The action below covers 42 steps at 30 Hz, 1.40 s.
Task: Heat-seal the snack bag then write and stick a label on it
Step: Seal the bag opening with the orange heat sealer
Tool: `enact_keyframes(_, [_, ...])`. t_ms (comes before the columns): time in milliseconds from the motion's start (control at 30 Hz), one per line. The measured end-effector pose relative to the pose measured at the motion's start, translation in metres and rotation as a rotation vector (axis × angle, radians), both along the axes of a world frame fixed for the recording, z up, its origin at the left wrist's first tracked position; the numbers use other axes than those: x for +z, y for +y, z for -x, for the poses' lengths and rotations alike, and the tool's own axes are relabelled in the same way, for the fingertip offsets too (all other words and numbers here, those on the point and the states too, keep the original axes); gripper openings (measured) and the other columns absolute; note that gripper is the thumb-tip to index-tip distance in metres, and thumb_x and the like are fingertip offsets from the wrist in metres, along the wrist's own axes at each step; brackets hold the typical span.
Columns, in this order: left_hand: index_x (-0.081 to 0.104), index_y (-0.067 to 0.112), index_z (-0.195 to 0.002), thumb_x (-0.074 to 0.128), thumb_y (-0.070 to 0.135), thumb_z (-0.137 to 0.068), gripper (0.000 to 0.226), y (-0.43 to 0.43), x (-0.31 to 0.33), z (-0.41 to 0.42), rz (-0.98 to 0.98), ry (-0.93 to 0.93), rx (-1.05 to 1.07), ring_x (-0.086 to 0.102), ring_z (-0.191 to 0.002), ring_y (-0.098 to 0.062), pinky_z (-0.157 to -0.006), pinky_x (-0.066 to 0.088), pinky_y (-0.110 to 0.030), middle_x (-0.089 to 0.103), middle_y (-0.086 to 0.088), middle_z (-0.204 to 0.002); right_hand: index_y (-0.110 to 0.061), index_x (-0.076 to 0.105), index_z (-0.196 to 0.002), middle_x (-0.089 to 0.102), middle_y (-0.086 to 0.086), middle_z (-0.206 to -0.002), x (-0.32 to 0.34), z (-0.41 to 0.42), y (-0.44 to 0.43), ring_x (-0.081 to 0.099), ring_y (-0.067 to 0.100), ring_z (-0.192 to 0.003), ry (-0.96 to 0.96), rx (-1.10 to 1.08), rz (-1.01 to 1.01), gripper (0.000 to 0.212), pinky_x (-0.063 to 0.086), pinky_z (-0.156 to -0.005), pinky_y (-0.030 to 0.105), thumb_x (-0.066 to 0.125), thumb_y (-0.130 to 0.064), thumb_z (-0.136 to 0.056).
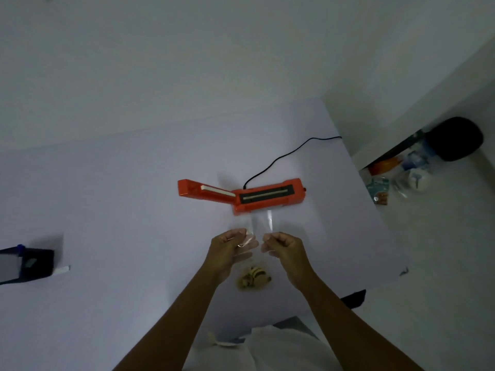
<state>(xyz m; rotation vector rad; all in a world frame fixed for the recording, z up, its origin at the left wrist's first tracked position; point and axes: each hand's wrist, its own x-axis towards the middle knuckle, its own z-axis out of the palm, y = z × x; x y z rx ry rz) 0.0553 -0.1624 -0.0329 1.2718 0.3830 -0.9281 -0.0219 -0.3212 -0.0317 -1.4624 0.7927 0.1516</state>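
A clear snack bag (pixel 259 225) with yellowish snacks (pixel 254 281) at its bottom is held over the white table (pixel 107 210). My left hand (pixel 230 250) pinches the bag's left side and my right hand (pixel 284 247) pinches its right side. The bag's open top points toward the orange heat sealer (pixel 241 195), just short of its front edge. The sealer's lid arm stands open to the left, baring the sealing strip. Its black cord (pixel 281 156) runs off the far right of the table.
A dark box with a blue-capped pen (pixel 26 263) and a small white piece (pixel 63 269) lie at the table's left edge. To the right, off the table, packets and bottles (pixel 396 175) sit on the floor beside a black round object (pixel 455 139).
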Motion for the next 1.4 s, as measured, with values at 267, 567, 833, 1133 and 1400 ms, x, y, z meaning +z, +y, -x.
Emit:
enact_keyframes(267, [0.068, 0.005, -0.110, 0.059, 0.019, -0.095, 0.023, -0.075, -0.014, -0.002, -0.084, -0.013, 0.119, 0.073, -0.094, -0.027, -0.081, 0.059, -0.044, 0.074, -0.014, -0.105, -0.005, 0.075, -0.087, 0.074, 0.010, -0.077, -0.017, -0.016, -0.072, 0.069, 0.017, -0.073, 0.020, 0.010, -0.004, 0.022, 0.056, -0.079, 0.037, 0.068, -0.026, -0.092])
enact_keyframes(567, [0.066, -0.006, -0.108, 0.056, 0.017, -0.097, 0.027, -0.099, -0.023, -0.016, -0.136, 0.058, 0.257, 0.072, -0.093, -0.030, -0.076, 0.058, -0.038, 0.073, -0.020, -0.103, -0.009, 0.073, -0.085, 0.073, 0.009, -0.079, -0.031, -0.035, -0.095, 0.068, 0.018, -0.075, 0.072, 0.041, -0.125, 0.019, 0.053, -0.078, 0.037, 0.067, -0.025, -0.092])
enact_keyframes(833, [0.067, 0.002, -0.111, 0.051, 0.023, -0.100, 0.029, -0.094, -0.032, -0.013, -0.129, 0.019, 0.186, 0.073, -0.094, -0.025, -0.071, 0.055, -0.033, 0.074, -0.013, -0.106, -0.006, 0.070, -0.085, 0.072, 0.007, -0.077, -0.042, -0.054, -0.098, 0.069, 0.018, -0.072, 0.106, 0.017, -0.145, 0.020, 0.053, -0.075, 0.036, 0.067, -0.024, -0.092])
enact_keyframes(1133, [0.067, 0.000, -0.111, 0.052, 0.022, -0.099, 0.029, -0.094, -0.044, -0.013, -0.150, 0.001, 0.219, 0.073, -0.093, -0.030, -0.079, 0.058, -0.043, 0.073, -0.017, -0.106, -0.006, 0.070, -0.084, 0.072, 0.006, -0.074, -0.048, -0.067, -0.101, 0.068, 0.019, -0.075, 0.159, 0.052, -0.116, 0.021, 0.052, -0.071, 0.033, 0.063, -0.023, -0.094])
enact_keyframes(1400, [0.067, 0.001, -0.106, 0.053, 0.019, -0.099, 0.024, -0.096, -0.049, -0.018, -0.181, 0.025, 0.223, 0.074, -0.087, -0.031, -0.077, 0.059, -0.042, 0.074, -0.014, -0.103, -0.005, 0.068, -0.076, 0.068, 0.009, -0.070, -0.050, -0.072, -0.106, 0.062, 0.017, -0.065, 0.104, 0.050, 0.189, 0.026, 0.048, -0.063, 0.030, 0.064, -0.025, -0.092])
